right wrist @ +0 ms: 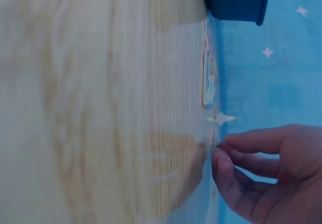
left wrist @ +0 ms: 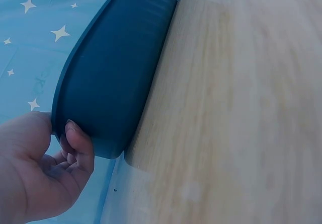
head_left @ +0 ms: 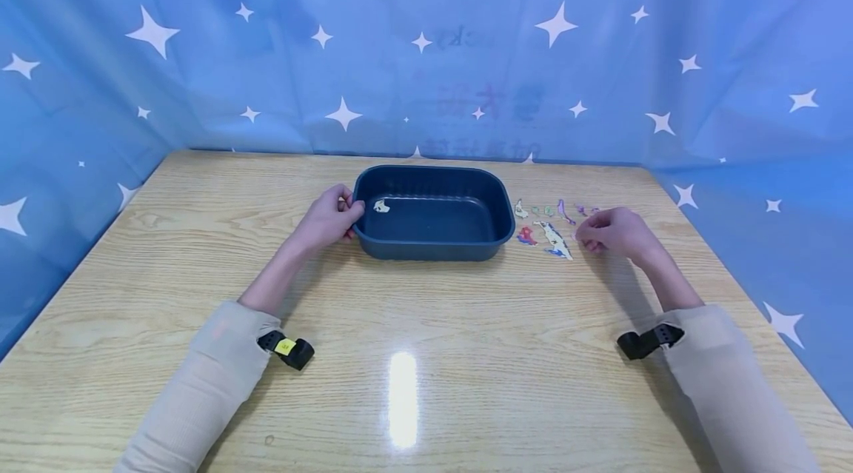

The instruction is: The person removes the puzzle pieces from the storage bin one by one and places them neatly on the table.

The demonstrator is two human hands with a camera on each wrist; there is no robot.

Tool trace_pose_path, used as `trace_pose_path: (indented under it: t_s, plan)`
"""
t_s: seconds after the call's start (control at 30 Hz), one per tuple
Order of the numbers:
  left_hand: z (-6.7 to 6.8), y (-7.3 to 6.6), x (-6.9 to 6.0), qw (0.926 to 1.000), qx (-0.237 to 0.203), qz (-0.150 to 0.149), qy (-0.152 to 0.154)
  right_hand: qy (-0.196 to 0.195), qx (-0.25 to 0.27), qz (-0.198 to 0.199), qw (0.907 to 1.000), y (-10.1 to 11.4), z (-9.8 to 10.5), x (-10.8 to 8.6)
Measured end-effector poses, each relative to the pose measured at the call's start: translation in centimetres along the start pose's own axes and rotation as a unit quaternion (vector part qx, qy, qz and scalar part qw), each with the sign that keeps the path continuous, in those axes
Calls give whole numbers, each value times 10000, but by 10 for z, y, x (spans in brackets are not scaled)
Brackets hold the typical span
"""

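A dark blue rectangular bin [head_left: 433, 251] stands on the table. My left hand [head_left: 331, 216] holds its left rim, thumb over the edge and fingers curled outside, also seen with the bin's wall [left wrist: 110, 73] in the left wrist view. Inside the bin, at the left, lies a cream-coloured flat piece [head_left: 381, 206]. To the right of the bin my right hand [head_left: 616, 232] is low at the tabletop, thumb and forefinger pinching a small pale pink flat piece [head_left: 575, 237]; the fingers mostly hide it.
Between bin and right hand lie several flat coloured pieces: a long cream-and-blue one [head_left: 555, 240], a red one [head_left: 526, 235], a purple one [head_left: 564, 212] and small green ones. A blue star-patterned curtain [head_left: 426, 73] hangs behind the wooden table [head_left: 466, 354].
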State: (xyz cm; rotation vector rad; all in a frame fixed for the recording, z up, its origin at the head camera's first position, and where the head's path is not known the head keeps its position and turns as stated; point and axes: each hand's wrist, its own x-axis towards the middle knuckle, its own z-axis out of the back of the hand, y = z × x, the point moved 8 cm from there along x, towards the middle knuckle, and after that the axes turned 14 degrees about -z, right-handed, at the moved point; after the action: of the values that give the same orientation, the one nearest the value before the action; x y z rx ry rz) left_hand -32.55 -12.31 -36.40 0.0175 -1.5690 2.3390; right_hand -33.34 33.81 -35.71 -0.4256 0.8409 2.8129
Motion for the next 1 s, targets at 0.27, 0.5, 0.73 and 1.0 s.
trace_pose_path:
  t_s: [0.27, 0.5, 0.73, 1.0]
  plan:
    - [0, 0, 0, 10000, -83, 13, -15, -306, -4, 343, 9989, 25, 3, -7]
    - [-1, 1, 1, 9999, -162, -15, -33, -546, 345, 928, 9936, 61, 0, -17]
    - [0, 1, 0, 10000, -85, -12, 7, -778, 834, 1686, 9791, 104, -5, -25]
    - [0, 0, 1, 9999, -157, -19, 42, -684, 954, 2156, 9694, 148, -23, -27]
